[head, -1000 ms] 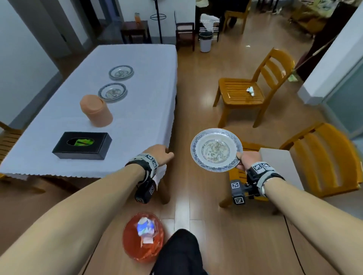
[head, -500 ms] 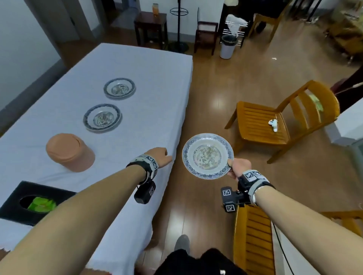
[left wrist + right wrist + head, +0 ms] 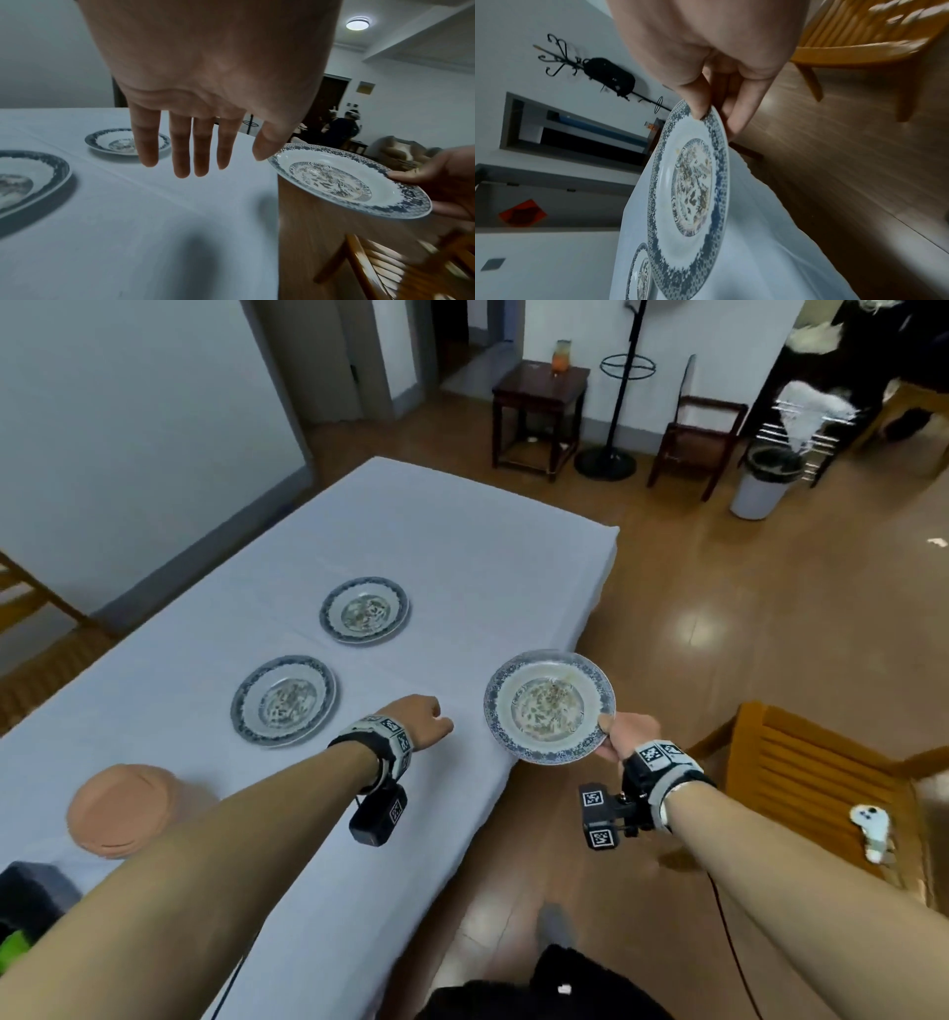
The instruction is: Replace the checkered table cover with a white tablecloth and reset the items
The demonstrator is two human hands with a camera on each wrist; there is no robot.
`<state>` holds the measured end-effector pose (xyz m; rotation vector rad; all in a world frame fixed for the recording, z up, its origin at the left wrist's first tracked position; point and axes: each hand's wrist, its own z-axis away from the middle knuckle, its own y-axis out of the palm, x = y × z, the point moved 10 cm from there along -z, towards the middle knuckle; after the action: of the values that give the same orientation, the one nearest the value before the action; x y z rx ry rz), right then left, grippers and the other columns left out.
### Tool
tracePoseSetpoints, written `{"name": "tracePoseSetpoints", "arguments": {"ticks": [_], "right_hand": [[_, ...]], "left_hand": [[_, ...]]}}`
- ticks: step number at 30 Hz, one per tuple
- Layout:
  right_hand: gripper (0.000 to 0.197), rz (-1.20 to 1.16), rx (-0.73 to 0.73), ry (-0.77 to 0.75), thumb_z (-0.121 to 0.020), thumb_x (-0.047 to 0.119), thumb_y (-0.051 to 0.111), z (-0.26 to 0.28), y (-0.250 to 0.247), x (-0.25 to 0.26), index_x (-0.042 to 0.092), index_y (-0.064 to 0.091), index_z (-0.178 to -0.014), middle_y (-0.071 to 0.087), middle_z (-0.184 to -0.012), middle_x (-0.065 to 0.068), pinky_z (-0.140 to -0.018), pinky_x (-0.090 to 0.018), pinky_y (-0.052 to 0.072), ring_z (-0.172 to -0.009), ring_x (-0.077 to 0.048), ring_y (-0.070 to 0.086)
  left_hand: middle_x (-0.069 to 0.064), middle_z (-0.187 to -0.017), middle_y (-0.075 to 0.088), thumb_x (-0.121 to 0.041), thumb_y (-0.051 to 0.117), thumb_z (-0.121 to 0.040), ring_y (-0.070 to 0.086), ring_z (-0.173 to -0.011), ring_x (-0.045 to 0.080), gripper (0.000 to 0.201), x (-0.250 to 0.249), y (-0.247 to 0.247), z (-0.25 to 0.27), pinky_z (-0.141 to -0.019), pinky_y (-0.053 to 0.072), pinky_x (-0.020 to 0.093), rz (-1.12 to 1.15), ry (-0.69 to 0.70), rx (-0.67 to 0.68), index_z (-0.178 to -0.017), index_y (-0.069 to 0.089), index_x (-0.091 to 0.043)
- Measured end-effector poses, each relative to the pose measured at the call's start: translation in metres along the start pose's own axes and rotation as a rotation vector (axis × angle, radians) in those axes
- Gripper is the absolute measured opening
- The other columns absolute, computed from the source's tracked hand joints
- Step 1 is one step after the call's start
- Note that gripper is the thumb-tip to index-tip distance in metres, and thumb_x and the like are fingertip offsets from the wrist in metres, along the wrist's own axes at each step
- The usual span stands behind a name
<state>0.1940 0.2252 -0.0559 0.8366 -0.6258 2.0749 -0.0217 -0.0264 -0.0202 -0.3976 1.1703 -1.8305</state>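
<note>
A white tablecloth [image 3: 462, 557] is covering the tabletop, carrying two blue-rimmed plates [image 3: 283, 700] [image 3: 364, 610], a terracotta jar [image 3: 120, 811] and seemingly a black tissue box [image 3: 31, 896], while a third plate [image 3: 549, 706] is hovering tilted beside its edge.

The held plate [image 3: 549, 706] has moved over the table edge [image 3: 518, 752].

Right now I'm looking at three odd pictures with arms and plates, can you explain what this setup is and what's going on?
A person wears three cameras: one on the head, one on each wrist. The head view looks down at both arms. The right hand pinches a blue-rimmed plate by its edge, over the table's edge. The left hand hovers above the white tablecloth, its fingers relaxed and holding nothing. On the cloth lie two matching plates and a terracotta container. The wrist views show those hands up close.
</note>
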Motion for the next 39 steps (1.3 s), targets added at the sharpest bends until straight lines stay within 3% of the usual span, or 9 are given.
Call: {"name": "tracePoseSetpoints", "arguments": {"ticks": [4,9,11,14,18,24,29,34,39], "right_hand": [[0.004,0.055,0.079,-0.011,-0.088,0.001,0.070,-0.067,0.040,0.071,-0.003,0.069,-0.087,0.072,-0.099,-0.025,-0.052,-0.032,0.060,-0.081,-0.030,0.071],[0.035,0.261,0.265,-0.093,-0.100,0.007,0.053,-0.147,0.118,0.142,-0.010,0.054,-0.130,0.059,-0.129,-0.028,-0.055,-0.021,0.056,-0.073,-0.019,0.060],[0.037,0.302,0.312,-0.099,-0.101,0.009,0.050,-0.179,0.153,0.162,-0.010,0.051,-0.134,0.060,-0.123,-0.026,-0.064,-0.024,0.058,-0.079,-0.021,0.059],[0.036,0.403,0.359,-0.123,-0.101,0.008,0.051,-0.228,0.201,0.189,-0.012,0.053,-0.131,0.062,-0.116,-0.024,-0.081,-0.035,0.059,-0.084,-0.025,0.060],[0.036,0.535,0.354,-0.152,-0.101,0.008,0.052,-0.276,0.240,0.224,-0.010,0.054,-0.132,0.061,-0.117,-0.027,-0.058,-0.020,0.055,-0.067,-0.013,0.056],[0.036,0.584,0.400,-0.133,-0.102,0.007,0.049,-0.329,0.300,0.282,-0.009,0.052,-0.134,0.055,-0.136,-0.028,-0.059,-0.022,0.054,-0.068,-0.014,0.055],[0.033,0.558,0.469,-0.076,-0.099,0.003,0.054,-0.363,0.369,0.308,-0.014,0.056,-0.126,0.062,-0.120,-0.029,-0.085,-0.039,0.057,-0.086,-0.026,0.060],[0.009,0.491,0.535,0.034,-0.094,0.002,0.062,-0.391,0.429,0.306,0.001,0.065,-0.085,0.065,-0.104,-0.022,-0.060,-0.033,0.055,-0.096,-0.034,0.063],[0.008,0.526,0.603,0.089,-0.091,0.002,0.066,-0.424,0.462,0.296,-0.005,0.067,-0.095,0.067,-0.105,-0.023,-0.060,-0.034,0.057,-0.096,-0.033,0.064]], "left_hand": [[0.009,-0.139,0.053,-0.046,0.044,-0.096,0.052,-0.123,0.029,0.050,0.012,-0.046,-0.044,-0.096,0.042,0.036,0.064,-0.114,-0.056,-0.135,0.052,-0.015],[0.008,-0.143,0.049,-0.046,0.044,-0.097,0.049,-0.127,0.028,0.051,0.041,-0.069,-0.103,-0.100,0.041,0.036,0.162,-0.255,-0.064,-0.139,0.048,-0.017],[0.008,-0.145,0.048,-0.047,0.044,-0.097,0.048,-0.129,0.028,0.053,0.054,-0.073,-0.133,-0.103,0.041,0.037,0.210,-0.302,-0.055,-0.140,0.047,-0.016],[0.011,-0.144,0.049,-0.045,0.046,-0.096,0.048,-0.129,0.030,0.054,0.072,-0.086,-0.186,-0.102,0.042,0.039,0.280,-0.341,-0.081,-0.140,0.048,-0.013],[0.018,-0.131,0.054,-0.041,0.045,-0.094,0.053,-0.113,0.033,0.048,0.083,-0.113,-0.245,-0.093,0.045,0.040,0.357,-0.362,-0.117,-0.128,0.055,-0.010],[0.015,-0.124,0.057,-0.043,0.046,-0.092,0.055,-0.112,0.033,0.047,0.098,-0.135,-0.291,-0.091,0.047,0.041,0.436,-0.422,-0.151,-0.123,0.058,-0.011],[0.006,-0.093,0.053,-0.038,0.050,-0.091,0.053,-0.090,0.028,0.022,0.119,-0.132,-0.314,-0.070,0.037,0.034,0.483,-0.551,-0.178,-0.089,0.051,-0.016],[0.006,-0.098,0.056,-0.040,0.051,-0.089,0.053,-0.090,0.026,0.025,0.130,-0.151,-0.320,-0.080,0.045,0.037,0.529,-0.691,-0.253,-0.094,0.061,-0.018],[0.008,-0.104,0.059,-0.045,0.048,-0.088,0.055,-0.095,0.027,0.034,0.119,-0.156,-0.318,-0.082,0.048,0.040,0.551,-0.853,-0.232,-0.103,0.062,-0.018]]}}
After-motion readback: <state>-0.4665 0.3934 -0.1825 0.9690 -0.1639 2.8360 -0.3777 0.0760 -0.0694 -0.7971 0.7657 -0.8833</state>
